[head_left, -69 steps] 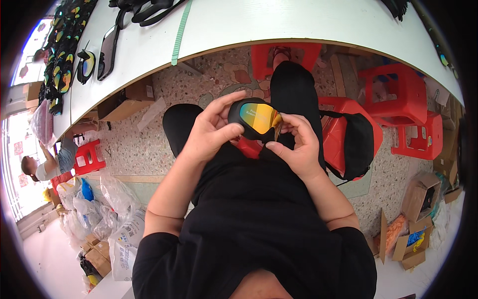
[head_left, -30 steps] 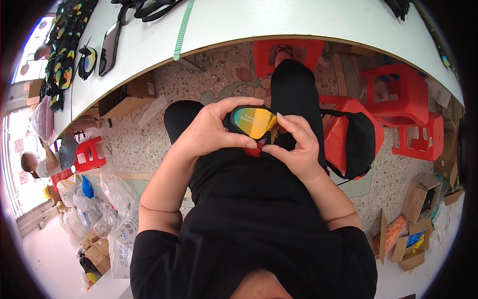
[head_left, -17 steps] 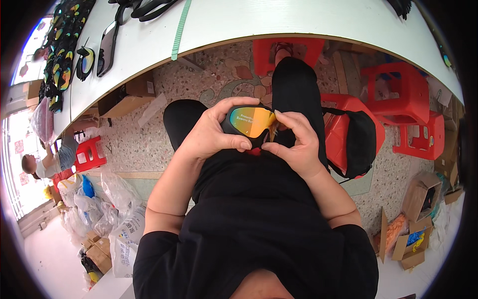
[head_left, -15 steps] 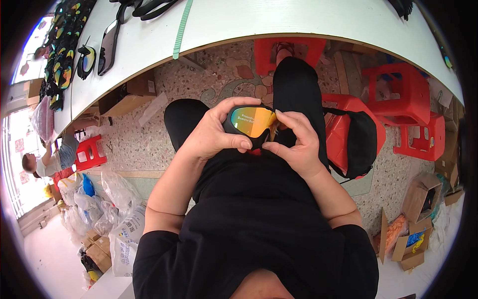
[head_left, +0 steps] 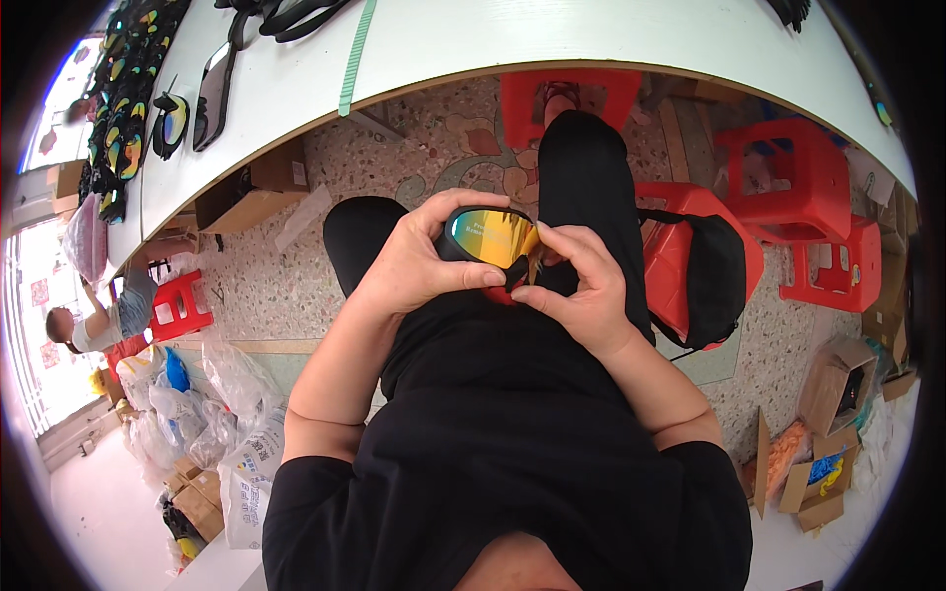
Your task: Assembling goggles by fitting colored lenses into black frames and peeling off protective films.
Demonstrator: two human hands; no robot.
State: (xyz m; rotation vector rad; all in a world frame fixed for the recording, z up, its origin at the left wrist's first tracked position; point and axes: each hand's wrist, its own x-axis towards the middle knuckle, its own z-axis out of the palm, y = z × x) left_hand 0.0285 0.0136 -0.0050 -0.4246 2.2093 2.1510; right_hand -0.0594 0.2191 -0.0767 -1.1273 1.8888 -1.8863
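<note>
Above my lap I hold a pair of goggles with a black frame and an orange-to-green mirrored lens. My left hand is wrapped round the left end, fingers along the top and thumb at the lower rim. At the other end, my right hand grips the goggles between fingers and thumb. The right side of the lens is turned away from view, so its edge there shows only in part. Something red shows just beneath the frame.
Ahead is a white table with a phone, one loose pair of goggles and a pile of goggles. Red stools and a black bag are on my right. Plastic bags and another person are at left.
The goggles have shifted slightly left and tilted, and their lens catches the light differently. Both hands keep their hold, with the right fingers moved a little.
</note>
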